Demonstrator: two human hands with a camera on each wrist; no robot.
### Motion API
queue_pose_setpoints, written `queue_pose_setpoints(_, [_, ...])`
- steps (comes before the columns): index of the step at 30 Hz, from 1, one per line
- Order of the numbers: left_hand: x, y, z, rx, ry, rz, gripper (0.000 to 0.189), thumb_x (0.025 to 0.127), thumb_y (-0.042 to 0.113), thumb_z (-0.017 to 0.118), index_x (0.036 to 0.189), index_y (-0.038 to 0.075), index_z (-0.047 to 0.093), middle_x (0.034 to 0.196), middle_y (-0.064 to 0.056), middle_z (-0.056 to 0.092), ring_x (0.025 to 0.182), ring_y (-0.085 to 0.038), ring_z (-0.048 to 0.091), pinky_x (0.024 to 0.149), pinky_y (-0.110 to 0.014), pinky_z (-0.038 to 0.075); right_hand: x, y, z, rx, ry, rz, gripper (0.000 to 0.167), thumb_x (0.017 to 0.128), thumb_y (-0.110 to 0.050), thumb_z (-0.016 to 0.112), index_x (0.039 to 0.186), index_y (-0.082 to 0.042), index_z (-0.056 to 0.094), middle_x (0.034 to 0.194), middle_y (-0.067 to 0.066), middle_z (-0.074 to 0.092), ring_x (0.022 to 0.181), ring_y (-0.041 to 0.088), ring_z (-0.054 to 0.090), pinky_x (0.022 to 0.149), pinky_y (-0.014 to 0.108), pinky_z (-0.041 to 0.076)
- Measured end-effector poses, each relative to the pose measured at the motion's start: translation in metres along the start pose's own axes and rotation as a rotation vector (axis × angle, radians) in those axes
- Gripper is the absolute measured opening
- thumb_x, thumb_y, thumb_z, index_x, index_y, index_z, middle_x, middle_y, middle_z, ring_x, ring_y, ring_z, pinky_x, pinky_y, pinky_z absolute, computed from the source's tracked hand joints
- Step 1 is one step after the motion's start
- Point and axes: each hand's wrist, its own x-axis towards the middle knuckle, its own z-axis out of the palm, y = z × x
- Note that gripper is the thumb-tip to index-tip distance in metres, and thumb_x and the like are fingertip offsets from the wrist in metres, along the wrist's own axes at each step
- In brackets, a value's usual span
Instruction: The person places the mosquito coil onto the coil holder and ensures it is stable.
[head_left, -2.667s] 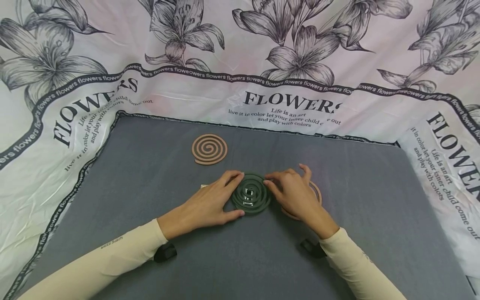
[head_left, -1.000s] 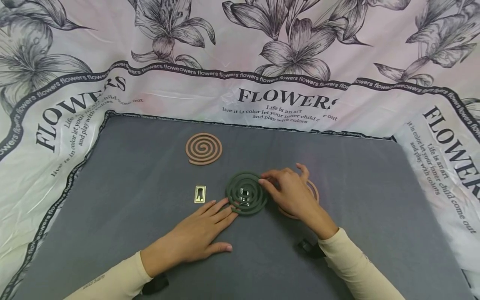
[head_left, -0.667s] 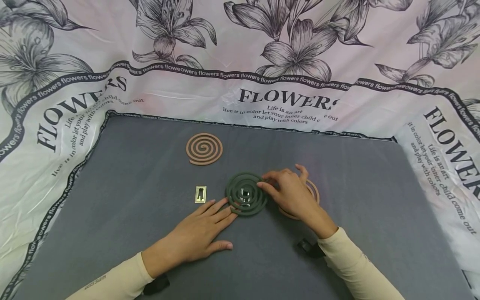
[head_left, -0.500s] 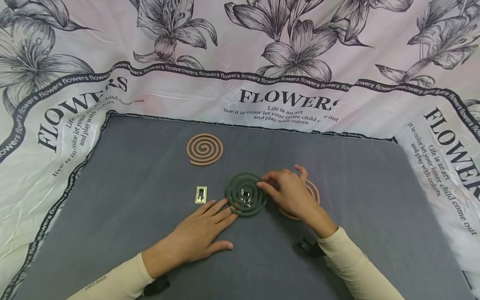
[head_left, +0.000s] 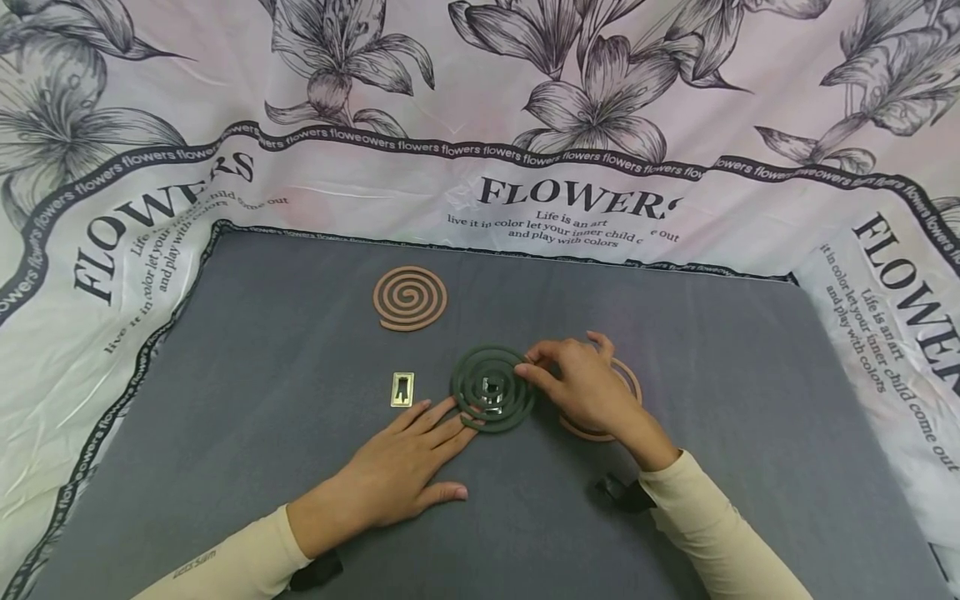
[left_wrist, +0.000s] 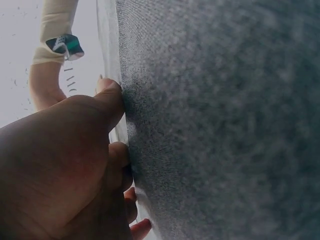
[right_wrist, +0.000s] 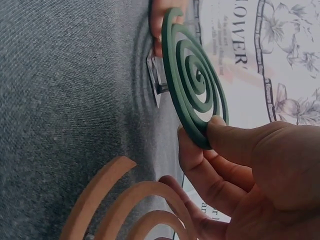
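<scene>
A green mosquito coil (head_left: 467,367) sits over a small shiny metal coil stand (right_wrist: 154,75), whose centre glints between the rings in the head view. My right hand (head_left: 588,387) pinches the coil's right rim between thumb (right_wrist: 225,132) and fingers. In the right wrist view the coil is raised and tilted above the cloth. My left hand (head_left: 390,471) lies flat with fingers stretched out, its fingertips slipped beneath the coil's lower left edge. The left wrist view shows that hand (left_wrist: 65,160) low against the grey cloth, with the coil out of sight.
A brown mosquito coil (head_left: 410,298) lies behind, to the left. Another brown coil (head_left: 634,380) is partly covered by my right hand. A second metal stand (head_left: 395,392) lies left of the green coil. Flower-printed fabric (head_left: 360,192) walls in the grey tabletop (head_left: 720,375).
My left hand has let go of the green coil's left side and moved down and left, flattening out and uncovering the second metal stand. My right hand keeps its pinch almost unmoved.
</scene>
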Motion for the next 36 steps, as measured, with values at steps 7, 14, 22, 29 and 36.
queue_pose_setpoints(7, [0.0001,-0.0003,0.0004,-0.011,-0.004,-0.005,0.078,0.105,0.063,0.051,0.166,0.015,0.038,0.172,-0.001,0.034,0.162,-0.027,0.021,0.128,-0.053,0.022,0.0003,0.0,-0.0003,0.001,-0.01,0.02,0.018,0.102,-0.036,0.072,0.103,-0.019,0.079,0.084,-0.016,0.076,0.092,0.018,0.073,0.116,0.07,0.015])
queue_pose_setpoints(14, [-0.0005,-0.0002,-0.001,-0.005,-0.027,-0.015,0.077,0.105,0.063,0.049,0.165,0.016,0.039,0.171,0.0,0.035,0.162,-0.027,0.021,0.128,-0.052,0.021,0.0025,0.0006,0.0008,0.011,-0.041,0.012,0.019,0.103,-0.035,0.071,0.103,-0.018,0.079,0.081,-0.016,0.074,0.089,0.016,0.072,0.116,0.072,0.014])
queue_pose_setpoints(22, [-0.0006,0.0001,-0.0007,-0.019,-0.03,-0.017,0.075,0.106,0.063,0.047,0.163,0.015,0.045,0.169,-0.002,0.039,0.162,-0.028,0.022,0.128,-0.052,0.02,0.0027,0.001,0.0024,0.007,-0.043,0.014,0.017,0.103,-0.034,0.072,0.1,-0.018,0.079,0.082,-0.016,0.074,0.086,0.015,0.071,0.115,0.072,0.014])
queue_pose_setpoints(29, [-0.0004,-0.0008,0.0015,-0.011,-0.039,-0.026,0.076,0.105,0.065,0.047,0.164,0.016,0.042,0.17,-0.001,0.037,0.162,-0.026,0.019,0.129,-0.051,0.018,0.003,0.0002,0.0021,0.016,-0.049,0.026,0.017,0.103,-0.035,0.072,0.1,-0.02,0.078,0.079,-0.018,0.072,0.085,0.013,0.071,0.116,0.07,0.014])
queue_pose_setpoints(36, [0.0,0.0,0.0025,0.001,-0.025,-0.023,0.077,0.105,0.064,0.048,0.165,0.016,0.04,0.171,0.0,0.035,0.162,-0.026,0.019,0.129,-0.052,0.019,0.0032,0.0012,0.0018,0.027,-0.053,0.038,0.016,0.103,-0.034,0.072,0.1,-0.021,0.079,0.079,-0.019,0.073,0.085,0.011,0.07,0.116,0.069,0.013])
